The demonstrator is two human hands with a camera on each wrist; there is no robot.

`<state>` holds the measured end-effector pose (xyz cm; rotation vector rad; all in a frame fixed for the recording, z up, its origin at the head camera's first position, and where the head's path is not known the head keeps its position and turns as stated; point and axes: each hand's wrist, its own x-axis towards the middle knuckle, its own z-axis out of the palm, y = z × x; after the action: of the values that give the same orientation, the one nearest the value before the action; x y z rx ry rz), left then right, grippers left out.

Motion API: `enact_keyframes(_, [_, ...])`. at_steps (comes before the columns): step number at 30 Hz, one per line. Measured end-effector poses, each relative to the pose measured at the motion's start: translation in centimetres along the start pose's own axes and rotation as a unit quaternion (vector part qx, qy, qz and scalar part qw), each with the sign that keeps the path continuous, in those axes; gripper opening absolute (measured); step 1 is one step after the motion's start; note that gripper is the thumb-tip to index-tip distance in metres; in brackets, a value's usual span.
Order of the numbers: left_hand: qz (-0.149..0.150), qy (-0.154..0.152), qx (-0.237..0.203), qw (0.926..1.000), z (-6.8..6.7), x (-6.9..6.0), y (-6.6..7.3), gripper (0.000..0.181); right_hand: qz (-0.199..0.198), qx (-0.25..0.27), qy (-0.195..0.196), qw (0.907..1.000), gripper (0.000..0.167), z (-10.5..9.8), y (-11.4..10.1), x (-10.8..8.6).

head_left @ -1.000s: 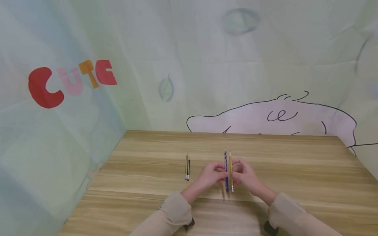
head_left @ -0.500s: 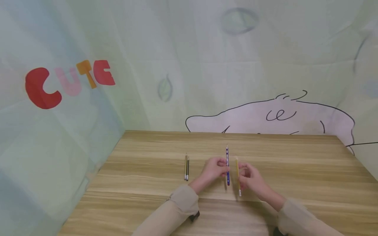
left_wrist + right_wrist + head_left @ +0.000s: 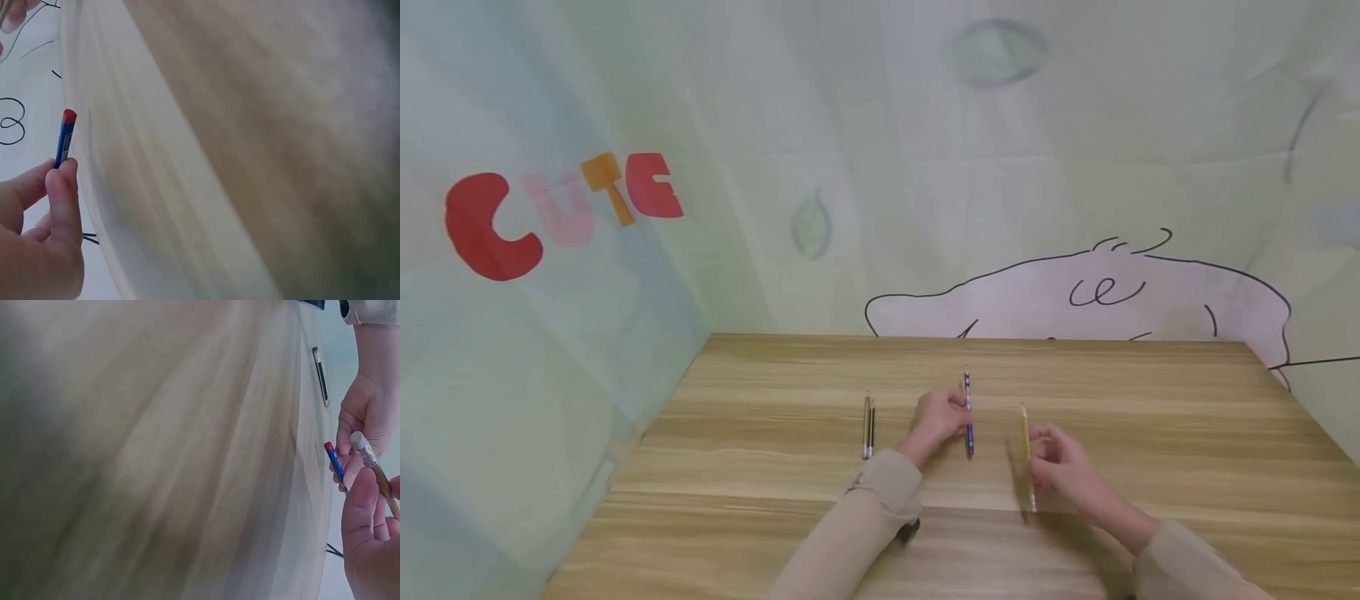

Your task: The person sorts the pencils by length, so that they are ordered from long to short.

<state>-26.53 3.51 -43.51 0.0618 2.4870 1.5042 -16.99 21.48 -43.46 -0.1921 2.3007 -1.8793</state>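
On the left wall, red, pink and orange letters (image 3: 561, 204) spell CUTE beside the left edge of the wooden surface (image 3: 737, 500). Left of the surface's middle, a gold pencil (image 3: 866, 425) and a black pencil (image 3: 872, 429) lie side by side, points toward the far edge and pale ends toward the near edge. Next comes the left hand (image 3: 936, 417), thumb and fingers pinching a blue patterned pencil (image 3: 967, 392) whose red end faces the near edge; whether that pencil touches the surface cannot be told. Well apart from it, nearer the right edge, a yellow pencil (image 3: 1026, 433) is pinched between the thumb and fingers of the right hand (image 3: 1066, 468), its white eraser toward the near edge. Beyond the far edge, a black-outlined pale pink drawing (image 3: 1180, 300) spans the back wall's right part.
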Motion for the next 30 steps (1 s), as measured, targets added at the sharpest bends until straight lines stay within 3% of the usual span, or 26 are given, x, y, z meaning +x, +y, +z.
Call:
enact_keyframes(8, [-0.019, 0.020, 0.064, 0.9976, 0.03, 0.51, 0.14, 0.018, 0.022, -0.008, 0.004, 0.9997, 0.041, -0.29, 0.13, -0.27])
enact_keyframes(30, [-0.022, 0.035, 0.102, 0.9940, 0.31, 0.96, 0.08, 0.013, 0.031, -0.003, 0.019, 0.9993, 0.043, -0.94, 0.26, -0.66])
